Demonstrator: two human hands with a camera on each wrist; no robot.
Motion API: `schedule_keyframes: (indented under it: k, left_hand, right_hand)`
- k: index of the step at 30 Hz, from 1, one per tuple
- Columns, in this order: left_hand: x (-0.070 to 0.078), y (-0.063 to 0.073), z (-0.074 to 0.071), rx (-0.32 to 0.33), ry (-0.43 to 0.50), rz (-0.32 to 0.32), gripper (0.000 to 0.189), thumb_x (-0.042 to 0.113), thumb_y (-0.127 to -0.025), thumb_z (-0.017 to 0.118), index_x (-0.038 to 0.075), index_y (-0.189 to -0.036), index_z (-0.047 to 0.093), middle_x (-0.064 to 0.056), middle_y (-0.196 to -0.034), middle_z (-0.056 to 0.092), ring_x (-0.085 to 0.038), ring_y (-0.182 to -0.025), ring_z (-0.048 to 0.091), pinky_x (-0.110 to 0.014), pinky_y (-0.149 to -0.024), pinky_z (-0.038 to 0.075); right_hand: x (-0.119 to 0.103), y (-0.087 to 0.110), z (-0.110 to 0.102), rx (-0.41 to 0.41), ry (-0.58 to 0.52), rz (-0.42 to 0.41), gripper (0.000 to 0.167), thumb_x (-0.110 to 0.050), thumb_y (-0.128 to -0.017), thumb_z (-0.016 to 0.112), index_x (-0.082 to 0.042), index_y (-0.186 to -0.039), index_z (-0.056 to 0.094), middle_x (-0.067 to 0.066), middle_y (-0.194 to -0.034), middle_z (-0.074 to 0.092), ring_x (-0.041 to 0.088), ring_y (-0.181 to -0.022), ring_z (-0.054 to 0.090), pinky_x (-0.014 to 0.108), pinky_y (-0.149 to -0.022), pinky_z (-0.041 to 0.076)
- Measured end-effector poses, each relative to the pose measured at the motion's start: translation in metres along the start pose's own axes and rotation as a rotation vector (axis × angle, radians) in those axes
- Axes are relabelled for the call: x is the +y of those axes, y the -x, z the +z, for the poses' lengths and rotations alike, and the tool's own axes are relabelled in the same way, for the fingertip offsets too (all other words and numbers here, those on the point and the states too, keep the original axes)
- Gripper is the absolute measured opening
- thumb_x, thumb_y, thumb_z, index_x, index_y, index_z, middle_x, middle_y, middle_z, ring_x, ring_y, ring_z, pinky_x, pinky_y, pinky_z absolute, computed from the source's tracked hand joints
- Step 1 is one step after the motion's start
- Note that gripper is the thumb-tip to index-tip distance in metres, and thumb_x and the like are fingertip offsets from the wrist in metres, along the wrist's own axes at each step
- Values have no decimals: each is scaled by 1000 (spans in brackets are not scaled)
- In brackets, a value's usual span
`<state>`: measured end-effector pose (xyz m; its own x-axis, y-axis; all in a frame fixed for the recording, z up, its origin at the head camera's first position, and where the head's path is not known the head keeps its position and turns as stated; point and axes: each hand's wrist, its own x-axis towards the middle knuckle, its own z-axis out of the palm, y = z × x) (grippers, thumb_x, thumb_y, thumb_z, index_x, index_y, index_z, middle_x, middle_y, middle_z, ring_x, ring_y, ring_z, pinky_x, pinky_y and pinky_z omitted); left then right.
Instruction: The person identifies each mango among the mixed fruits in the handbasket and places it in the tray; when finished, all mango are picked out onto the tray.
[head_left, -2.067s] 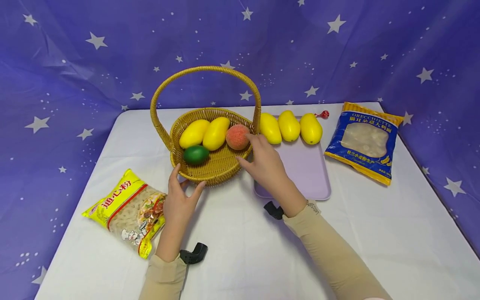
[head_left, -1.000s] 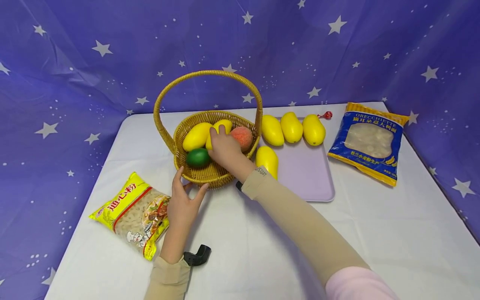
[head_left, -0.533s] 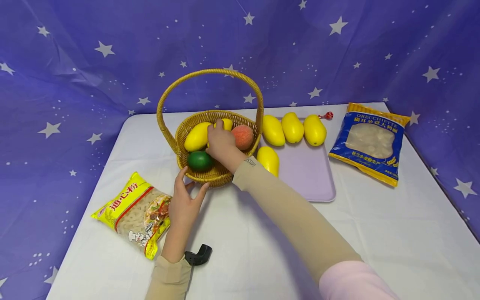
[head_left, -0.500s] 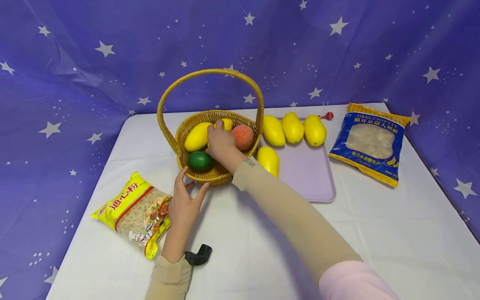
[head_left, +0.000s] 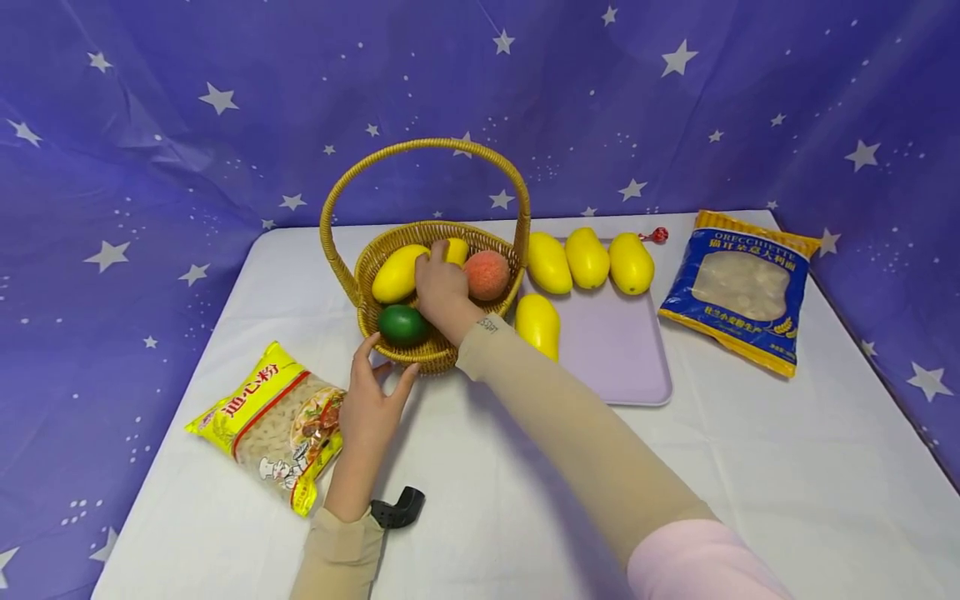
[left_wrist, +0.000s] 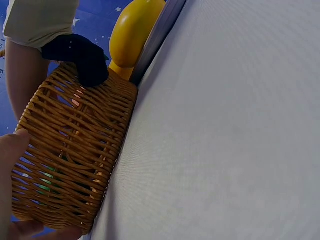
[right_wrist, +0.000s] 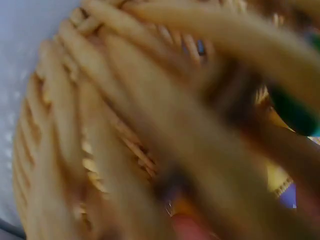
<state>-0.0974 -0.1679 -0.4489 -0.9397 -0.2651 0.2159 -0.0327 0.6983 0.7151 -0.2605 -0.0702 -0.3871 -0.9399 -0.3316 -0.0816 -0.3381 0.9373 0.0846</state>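
A wicker basket (head_left: pixel 450 360) with a tall arched handle holds two yellow mangoes, a peach (head_left: pixel 487 276) and a dark green oval fruit (head_left: pixel 403 325). My right hand (head_left: pixel 447 292) reaches inside over the front rim, fingers bent over the right-hand mango (head_left: pixel 456 250), much of which it covers. The left mango (head_left: pixel 397 274) lies beside those fingers. My left hand (head_left: pixel 372 406) touches the basket's front left from outside, thumb and fingers spread; the left wrist view shows them along the woven wall (left_wrist: pixel 70 145). Blurred wicker (right_wrist: pixel 165 100) fills most of the right wrist view.
A lilac tray (head_left: pixel 615 358) stands right of the basket, with several mangoes (head_left: pixel 587 258) on it. A red-wrapped sweet (head_left: pixel 658 235) lies behind it. The blue orecchiette bag (head_left: pixel 738 292) is at far right, a yellow pasta bag (head_left: pixel 273 425) at left.
My right hand has moved left from beside the peach to the right-hand mango and stays there, uncovering a mango on the tray's left. My left hand keeps its place at the basket.
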Motion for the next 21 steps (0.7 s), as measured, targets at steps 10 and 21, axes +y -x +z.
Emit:
schedule_keyframes:
  k: [10,21]
  left_hand:
    - [1,0,-2,-17,-4,-25,75,58,-87,62,24,-147,31,-11,-124,60,-25,-105,64,-51,-70,47]
    - [0,0,-1,-14,-15,-9,75,57,-88,62,23,-147,31,-12,-128,57,-26,-105,64,-50,-67,48]
  right_hand:
    - [10,0,14,11,-179,-20,72,-36,-88,69,-15,-147,35,25,-151,16,32,-89,61,33,-58,54]
    - [33,12,13,74,-662,-41,75,-34,-80,73,-14,-145,40,20,-141,35,26,-84,59,35,-69,51]
